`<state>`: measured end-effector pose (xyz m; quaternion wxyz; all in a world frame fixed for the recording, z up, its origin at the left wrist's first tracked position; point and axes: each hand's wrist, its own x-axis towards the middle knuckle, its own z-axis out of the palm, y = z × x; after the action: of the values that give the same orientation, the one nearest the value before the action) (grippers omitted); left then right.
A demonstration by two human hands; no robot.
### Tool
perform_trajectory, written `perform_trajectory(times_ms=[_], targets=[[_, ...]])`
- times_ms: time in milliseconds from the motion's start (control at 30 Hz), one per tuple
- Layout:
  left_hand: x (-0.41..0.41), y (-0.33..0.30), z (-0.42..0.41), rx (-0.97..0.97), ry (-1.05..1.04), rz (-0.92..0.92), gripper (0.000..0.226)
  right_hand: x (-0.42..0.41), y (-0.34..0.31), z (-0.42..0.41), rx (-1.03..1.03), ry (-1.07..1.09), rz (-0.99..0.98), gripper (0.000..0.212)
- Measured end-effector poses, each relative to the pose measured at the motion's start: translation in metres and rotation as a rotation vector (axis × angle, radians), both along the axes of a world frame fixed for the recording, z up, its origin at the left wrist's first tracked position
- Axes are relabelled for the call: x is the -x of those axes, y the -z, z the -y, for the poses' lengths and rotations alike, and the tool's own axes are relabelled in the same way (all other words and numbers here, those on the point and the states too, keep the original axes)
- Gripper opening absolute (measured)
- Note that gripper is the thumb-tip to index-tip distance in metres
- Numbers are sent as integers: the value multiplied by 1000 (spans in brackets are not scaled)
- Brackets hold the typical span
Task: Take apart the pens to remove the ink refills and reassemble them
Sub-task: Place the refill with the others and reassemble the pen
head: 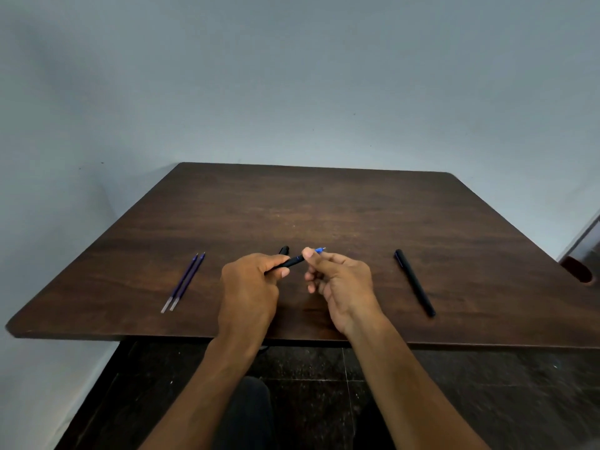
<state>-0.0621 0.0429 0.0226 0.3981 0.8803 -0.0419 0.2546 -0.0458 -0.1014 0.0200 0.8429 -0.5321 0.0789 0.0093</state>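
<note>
left hand (pixel 248 287) round black pen barrel (pixel 292 262), right hand (pixel 337 280) pinching blue refill (pixel 319 250)

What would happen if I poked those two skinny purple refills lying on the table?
The two ink refills look thin and round, so a poke would probably roll them across the smooth wooden table. They seem very light and likely bend a little. Lying side by side, one would probably nudge the other.

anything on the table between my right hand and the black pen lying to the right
Nothing visible: only bare table lies between the right hand and the black pen.
</note>
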Motion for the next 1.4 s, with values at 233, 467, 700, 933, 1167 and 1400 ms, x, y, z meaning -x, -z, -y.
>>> perform_trajectory(times_ms=[233,467,700,933,1167,1400], targets=[[-5,-1,-11,102,-16,-37,26,-15,1,-8,79,-30,12,11],[-14,0,-42,121,-146,-71,25,-59,-1,-14,855,41,46,18],[-18,5,-41,104,-149,-69,26,-80,-3,-53,1403,-66,31,28],[-22,7,-37,116,-124,-85,26,-78,-8,-22,904,-18,-83,13],[-24,9,-21,132,-75,-141,26,-59,-17,12,141,-18,-47,19],[-25,3,-13,107,-43,-131,26,-53,-16,17,19,-45,-2,17]])
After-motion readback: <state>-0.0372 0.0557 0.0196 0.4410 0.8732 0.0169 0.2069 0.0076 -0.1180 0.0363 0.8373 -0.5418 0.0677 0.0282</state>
